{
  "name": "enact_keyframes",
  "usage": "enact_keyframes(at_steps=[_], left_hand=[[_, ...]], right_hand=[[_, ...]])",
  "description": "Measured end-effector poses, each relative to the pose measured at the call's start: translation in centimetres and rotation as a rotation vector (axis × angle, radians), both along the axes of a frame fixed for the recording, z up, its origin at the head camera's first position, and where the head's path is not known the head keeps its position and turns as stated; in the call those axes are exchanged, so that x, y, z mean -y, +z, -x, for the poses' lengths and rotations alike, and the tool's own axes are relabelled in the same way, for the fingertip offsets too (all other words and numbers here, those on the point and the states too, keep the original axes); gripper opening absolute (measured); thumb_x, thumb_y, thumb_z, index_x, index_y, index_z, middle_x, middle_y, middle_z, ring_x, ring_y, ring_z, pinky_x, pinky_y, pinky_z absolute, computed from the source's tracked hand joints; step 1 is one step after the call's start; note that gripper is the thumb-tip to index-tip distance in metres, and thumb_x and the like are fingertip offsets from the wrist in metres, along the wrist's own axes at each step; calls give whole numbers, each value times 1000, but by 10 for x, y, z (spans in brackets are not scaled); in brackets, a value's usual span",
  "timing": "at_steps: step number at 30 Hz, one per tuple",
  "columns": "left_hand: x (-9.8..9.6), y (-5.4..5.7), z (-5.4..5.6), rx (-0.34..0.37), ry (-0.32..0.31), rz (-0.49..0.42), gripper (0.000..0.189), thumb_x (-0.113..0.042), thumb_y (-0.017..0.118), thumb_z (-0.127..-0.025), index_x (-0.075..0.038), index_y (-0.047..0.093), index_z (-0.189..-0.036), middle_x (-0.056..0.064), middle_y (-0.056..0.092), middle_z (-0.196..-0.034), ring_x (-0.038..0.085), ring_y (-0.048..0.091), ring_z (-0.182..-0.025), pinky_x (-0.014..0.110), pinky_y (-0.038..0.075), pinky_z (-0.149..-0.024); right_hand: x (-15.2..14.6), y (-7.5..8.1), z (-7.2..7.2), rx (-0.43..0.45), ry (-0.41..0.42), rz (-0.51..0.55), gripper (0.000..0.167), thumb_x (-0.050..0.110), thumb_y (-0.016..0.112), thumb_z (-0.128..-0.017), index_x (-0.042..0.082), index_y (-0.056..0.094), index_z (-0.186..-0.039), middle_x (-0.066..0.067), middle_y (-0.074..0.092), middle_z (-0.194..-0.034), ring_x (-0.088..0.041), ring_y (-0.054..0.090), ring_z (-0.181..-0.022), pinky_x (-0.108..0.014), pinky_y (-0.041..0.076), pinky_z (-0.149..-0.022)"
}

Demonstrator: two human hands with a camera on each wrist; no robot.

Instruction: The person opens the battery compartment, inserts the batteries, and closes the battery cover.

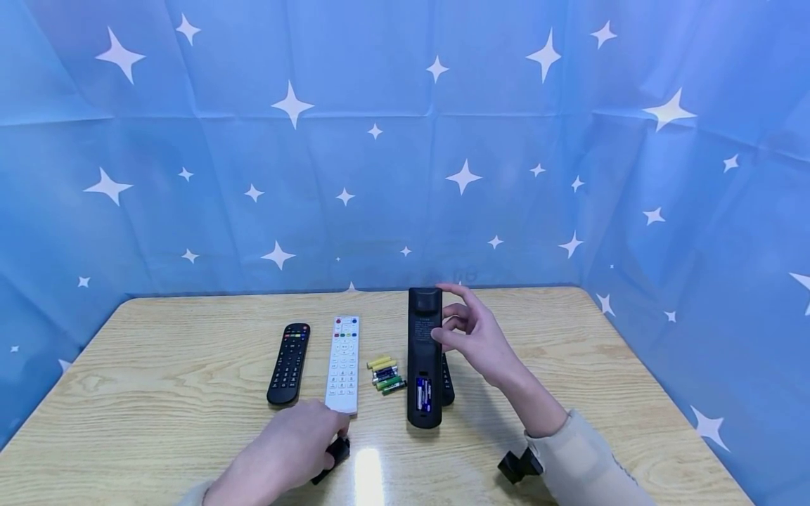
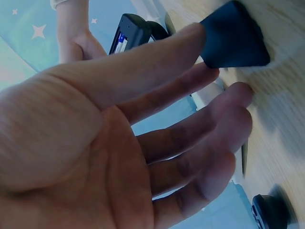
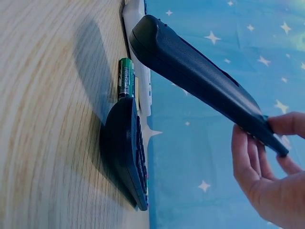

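Observation:
My right hand holds a black remote raised over the table, back side facing me, thumb on its back and fingers at its edge. Its battery bay is uncovered, and blue-and-silver batteries lie inside. Low over the front of the table, my left hand pinches a small flat black battery cover between thumb and index finger; its other fingers are loosely bent. Another black remote lies on the table, partly hidden behind the raised one in the head view.
A white remote lies beyond my left hand, with a black remote to its left. Several yellow, blue and green batteries lie between the white remote and the raised one. A blue star-patterned cloth hangs behind the wooden table.

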State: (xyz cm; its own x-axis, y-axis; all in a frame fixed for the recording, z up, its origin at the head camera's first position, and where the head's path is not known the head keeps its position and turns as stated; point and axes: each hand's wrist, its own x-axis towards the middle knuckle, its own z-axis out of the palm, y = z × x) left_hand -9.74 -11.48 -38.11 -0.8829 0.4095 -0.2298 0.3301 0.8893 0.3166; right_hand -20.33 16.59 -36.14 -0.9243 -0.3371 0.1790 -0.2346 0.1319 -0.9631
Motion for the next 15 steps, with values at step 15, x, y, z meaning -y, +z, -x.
enact_keyframes(at_steps=[15], left_hand=[[-2, -5, 0, -17, -47, 13, 28, -4, 86, -80, -18, 66, -93, -6, 55, -74, 14, 46, -60, 29, 38, -51]], right_hand=[[-1, 0, 0, 5, -6, -1, 68, -2, 68, -92, 17, 43, -153, -18, 59, -113, -25, 64, -88, -44, 61, -74]])
